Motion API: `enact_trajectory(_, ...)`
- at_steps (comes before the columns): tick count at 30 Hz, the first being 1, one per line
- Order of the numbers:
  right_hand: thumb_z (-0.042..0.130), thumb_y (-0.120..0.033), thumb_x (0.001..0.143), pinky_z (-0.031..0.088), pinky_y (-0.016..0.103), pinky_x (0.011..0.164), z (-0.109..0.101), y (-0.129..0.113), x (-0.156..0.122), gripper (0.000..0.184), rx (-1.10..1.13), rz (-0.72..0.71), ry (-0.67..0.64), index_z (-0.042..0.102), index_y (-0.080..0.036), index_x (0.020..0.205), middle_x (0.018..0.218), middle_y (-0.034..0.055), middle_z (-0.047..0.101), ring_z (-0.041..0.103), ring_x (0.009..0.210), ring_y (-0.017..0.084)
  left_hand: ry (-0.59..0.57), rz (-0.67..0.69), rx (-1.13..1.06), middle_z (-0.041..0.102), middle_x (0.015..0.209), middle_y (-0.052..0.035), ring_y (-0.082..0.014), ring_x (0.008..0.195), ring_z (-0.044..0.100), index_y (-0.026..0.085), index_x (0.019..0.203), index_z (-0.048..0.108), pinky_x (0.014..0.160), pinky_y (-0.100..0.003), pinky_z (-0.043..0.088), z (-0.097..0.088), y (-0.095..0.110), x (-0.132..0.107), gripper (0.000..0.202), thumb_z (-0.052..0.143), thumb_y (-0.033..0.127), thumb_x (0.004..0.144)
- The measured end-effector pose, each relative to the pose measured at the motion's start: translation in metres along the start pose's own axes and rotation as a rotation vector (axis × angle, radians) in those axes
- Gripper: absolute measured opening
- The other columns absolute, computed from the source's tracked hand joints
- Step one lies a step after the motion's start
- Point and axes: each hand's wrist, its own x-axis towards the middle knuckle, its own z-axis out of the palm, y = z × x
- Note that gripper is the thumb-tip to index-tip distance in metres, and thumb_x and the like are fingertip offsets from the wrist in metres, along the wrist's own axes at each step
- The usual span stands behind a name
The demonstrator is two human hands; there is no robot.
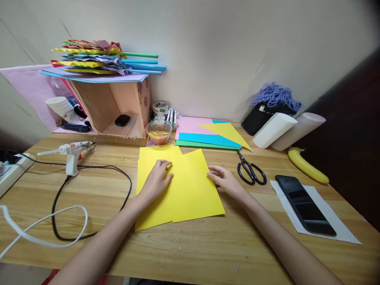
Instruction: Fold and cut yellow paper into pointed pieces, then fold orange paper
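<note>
Yellow sheets (190, 194) under two open hands, middle of the desk (208, 245)
The left hand (157, 179) lies flat on them, gripping nothing; the right hand (223, 178), also open, touches their right edge. Their long axis runs near to far. Just beyond, a clear cup (158, 132) holds orange scraps

worktop (190, 245): pale wood, visible grain, low sheen
yellow sheets (190, 190): matt paper, smooth
scissors (251, 171): black glossy plastic handles, metal blades
phone (305, 204): glossy black glass
glue gun (71, 152): white plastic
box (115, 107): raw cardboard
yarn (276, 95): purple, fuzzy
</note>
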Motion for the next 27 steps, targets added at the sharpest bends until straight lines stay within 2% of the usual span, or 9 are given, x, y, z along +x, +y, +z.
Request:
enact_trajectory(2,0.05,-0.029,0.082,0.051,0.035,0.081,0.001,0.001,0.0,0.036,-0.131,-0.151,0.063,0.054,-0.021,0.116,0.117,0.008,0.059,0.06,0.099,0.022,-0.007,0.008,-0.003,0.05,0.105,-0.0083,-0.0178,0.09,0.055,0.018,0.107,0.051,0.085,-0.037,0.044,-0.002,-0.001,0.001,0.027,0.049,0.023,0.08)
enact_trajectory(4,0.047,-0.024,0.083,0.047,0.037,0.089,0.003,0.001,-0.001,0.036,-0.312,-0.304,0.069,0.052,-0.024,0.119,0.122,0.0062,0.056,0.056,0.105,0.021,0.0,0.018,0.012,0.052,0.102,-0.0077,-0.0178,0.088,0.056,0.017,0.103,0.053,0.084,-0.036,0.045,-0.003,-0.001,0.001,0.023,0.047,0.021,0.081)
enact_trajectory(8,0.041,-0.01,0.083,0.035,0.042,0.101,0.007,0.0,-0.004,0.046,-0.693,-0.606,-0.044,0.046,-0.025,0.126,0.129,0.0041,0.049,0.045,0.119,0.019,0.035,0.002,0.038,0.058,0.1,-0.0077,-0.0184,0.089,0.058,0.017,0.1,0.054,0.082,-0.035,0.046,-0.006,-0.001,0.002,0.022,0.044,0.016,0.081)
enact_trajectory(10,0.04,-0.007,0.082,0.037,0.041,0.1,0.008,0.0,-0.005,0.046,-0.812,-0.693,-0.097,0.049,-0.024,0.124,0.129,0.0053,0.05,0.045,0.118,0.019,0.057,-0.039,0.046,0.062,0.101,-0.0076,-0.0195,0.094,0.058,0.018,0.098,0.055,0.085,-0.036,0.045,-0.009,0.0,0.003,0.022,0.042,0.015,0.081)
enact_trajectory(15,0.042,-0.006,0.082,0.041,0.04,0.096,0.009,0.001,-0.006,0.041,-0.927,-0.784,-0.136,0.054,-0.023,0.117,0.127,0.007,0.051,0.047,0.117,0.02,0.093,-0.148,-0.032,0.066,0.1,-0.0073,-0.0194,0.093,0.061,0.017,0.1,0.055,0.083,-0.034,0.046,-0.016,0.004,0.006,0.025,0.04,0.016,0.081)
enact_trajectory(23,0.044,-0.007,0.081,0.044,0.041,0.093,0.015,0.002,-0.008,0.041,-0.962,-0.821,-0.149,0.054,-0.023,0.117,0.124,0.008,0.054,0.049,0.114,0.021,0.125,-0.156,-0.067,0.067,0.094,-0.0056,-0.0181,0.089,0.063,0.018,0.096,0.057,0.081,-0.031,0.047,-0.017,0.0,0.004,0.023,0.041,0.018,0.08)
enact_trajectory(27,0.043,-0.007,0.082,0.044,0.042,0.093,0.016,0.001,-0.009,0.04,-1.001,-0.82,-0.168,0.054,-0.022,0.118,0.125,0.0083,0.053,0.048,0.115,0.022,0.144,-0.127,-0.014,0.066,0.095,-0.0061,-0.0177,0.085,0.062,0.018,0.093,0.058,0.079,-0.031,0.047,-0.017,0.002,0.004,0.022,0.041,0.016,0.08)
